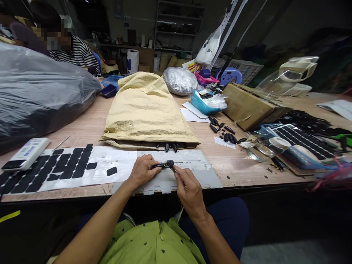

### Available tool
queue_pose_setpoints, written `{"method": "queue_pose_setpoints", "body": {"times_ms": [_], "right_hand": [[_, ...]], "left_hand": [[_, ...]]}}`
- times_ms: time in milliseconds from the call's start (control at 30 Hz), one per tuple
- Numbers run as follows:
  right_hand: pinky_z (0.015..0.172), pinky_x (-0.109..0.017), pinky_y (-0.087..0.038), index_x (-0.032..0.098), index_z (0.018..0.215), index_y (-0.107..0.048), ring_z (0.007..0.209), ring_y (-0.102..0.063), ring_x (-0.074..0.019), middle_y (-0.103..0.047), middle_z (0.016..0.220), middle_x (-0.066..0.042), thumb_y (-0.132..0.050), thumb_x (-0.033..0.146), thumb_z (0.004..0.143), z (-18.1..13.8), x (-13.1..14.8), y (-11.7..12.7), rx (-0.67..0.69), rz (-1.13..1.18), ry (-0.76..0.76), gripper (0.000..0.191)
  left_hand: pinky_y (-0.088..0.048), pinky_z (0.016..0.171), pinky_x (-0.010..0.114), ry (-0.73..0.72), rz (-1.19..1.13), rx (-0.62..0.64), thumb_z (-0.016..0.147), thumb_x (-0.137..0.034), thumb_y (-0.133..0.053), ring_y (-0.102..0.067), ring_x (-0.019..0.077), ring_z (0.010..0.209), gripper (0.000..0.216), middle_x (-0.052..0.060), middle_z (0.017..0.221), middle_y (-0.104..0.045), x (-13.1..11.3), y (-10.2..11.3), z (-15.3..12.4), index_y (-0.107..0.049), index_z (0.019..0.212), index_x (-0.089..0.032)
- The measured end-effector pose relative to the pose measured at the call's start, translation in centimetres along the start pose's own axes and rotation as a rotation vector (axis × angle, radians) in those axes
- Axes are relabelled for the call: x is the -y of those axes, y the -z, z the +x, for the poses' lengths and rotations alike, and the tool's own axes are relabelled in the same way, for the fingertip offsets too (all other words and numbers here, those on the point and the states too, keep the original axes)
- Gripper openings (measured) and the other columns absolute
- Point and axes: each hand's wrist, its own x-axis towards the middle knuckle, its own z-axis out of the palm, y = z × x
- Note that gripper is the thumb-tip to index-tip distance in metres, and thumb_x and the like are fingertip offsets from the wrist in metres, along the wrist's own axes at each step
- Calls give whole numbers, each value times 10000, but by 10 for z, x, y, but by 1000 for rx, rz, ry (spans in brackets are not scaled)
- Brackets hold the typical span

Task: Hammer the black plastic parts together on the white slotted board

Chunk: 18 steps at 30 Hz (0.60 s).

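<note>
My left hand (143, 169) is closed around a slim black rod-shaped part with a round, disc-like head (170, 163). The part lies nearly level, just above a grey board (198, 170) at the table's front edge. Close to the round head, my right hand (190, 189) is closed in a pinch between thumb and forefinger. A thin piece seems to show at those fingertips, too small to name. Beyond both hands, a yellowish sack (148, 110) lies with its mouth towards me, and several black parts (171, 147) stick out of it.
White sheets with black rounded stickers (74, 161) and a white power bank (26, 154) lie left, below a large grey plastic bag (41, 91). To the right are loose black parts (227, 136), a blue basket (205, 104), a cardboard box (250, 104) and tape rolls (279, 143). Another person sits far left.
</note>
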Motion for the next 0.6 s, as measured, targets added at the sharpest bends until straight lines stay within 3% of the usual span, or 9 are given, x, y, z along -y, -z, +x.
{"method": "queue_pose_setpoints", "body": {"times_ms": [167, 367, 500, 600], "right_hand": [[841, -287, -523, 218, 1212, -633, 918, -625, -159, -645, 966, -66, -458, 187, 962, 5, 9, 0, -29, 56, 24, 307], [803, -292, -528, 233, 1220, -637, 873, -628, -162, -647, 948, -63, -428, 228, 973, 5, 8, -9, 71, 44, 22, 324], [828, -306, -502, 231, 1186, -661, 909, -624, -178, -662, 969, -66, -453, 242, 958, 14, -6, 4, -63, -54, -16, 309], [758, -302, -456, 216, 1147, -691, 858, -596, -186, -663, 946, -65, -485, 244, 936, 24, -31, 17, -188, -305, -118, 296]], "left_hand": [[-381, 757, 326, 6, 21, 13, 839, -322, -655, -536, 187, 842, 192, 25, 840, -631, -2, 2, 0, -768, 982, -263], [-377, 751, 326, 23, 28, 35, 822, -290, -649, -523, 183, 820, 204, 13, 821, -618, -6, 5, -1, -763, 991, -296], [-389, 772, 335, 36, 19, 26, 800, -284, -666, -530, 195, 842, 206, 22, 816, -626, -5, 4, 1, -763, 981, -259], [-396, 777, 342, 42, 2, 23, 788, -277, -675, -542, 199, 844, 187, 24, 826, -639, -5, 6, 2, -760, 951, -243]]}}
